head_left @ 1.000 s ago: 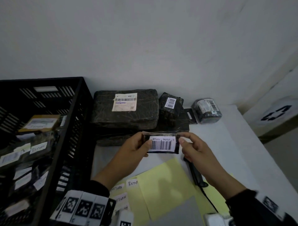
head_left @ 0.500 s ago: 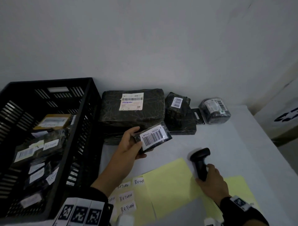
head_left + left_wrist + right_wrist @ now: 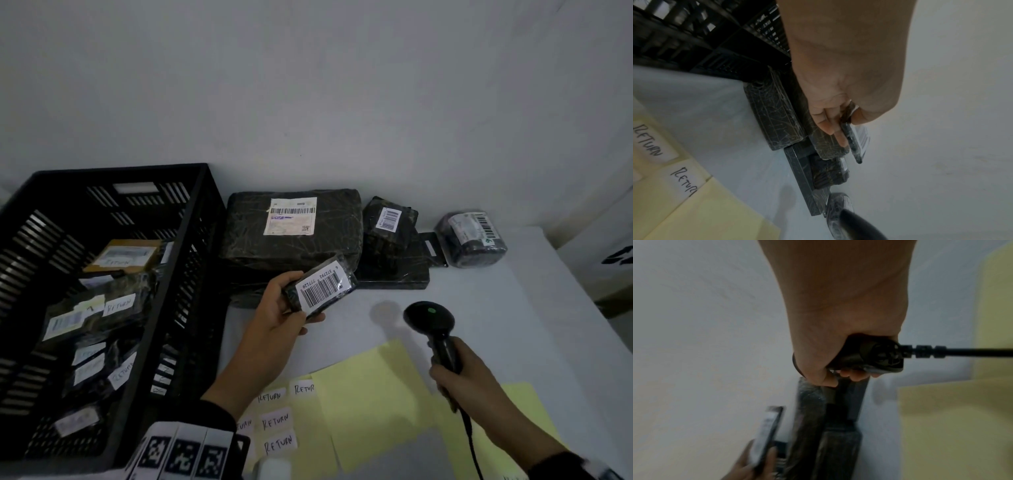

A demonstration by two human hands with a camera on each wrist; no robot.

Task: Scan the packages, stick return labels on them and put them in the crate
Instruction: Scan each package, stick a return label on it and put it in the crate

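Note:
My left hand (image 3: 284, 308) grips a small black package (image 3: 320, 287) with a white barcode label, tilted up above the table; its thin edge (image 3: 854, 142) shows beyond my fingers (image 3: 830, 125) in the left wrist view. My right hand (image 3: 455, 373) holds the handle of a black barcode scanner (image 3: 430, 320), head raised with a green light on, to the right of the package. The scanner's base and cable (image 3: 962, 352) show in the right wrist view. A black crate (image 3: 191, 246) at left holds several packages marked RETURN. White RETURN labels (image 3: 277, 421) lie on yellow sheets.
More wrapped packages lie against the wall: a large one (image 3: 291, 236), a small one (image 3: 390, 222) on a flat black box (image 3: 394, 274), and a rounded one (image 3: 471, 240). Yellow sheets (image 3: 370, 401) cover the near table. The table's right edge (image 3: 582, 308) drops off.
My right hand let go of the package, took the scanner from the table and lifted it. My left hand kept the package and tilted its barcode toward the scanner.

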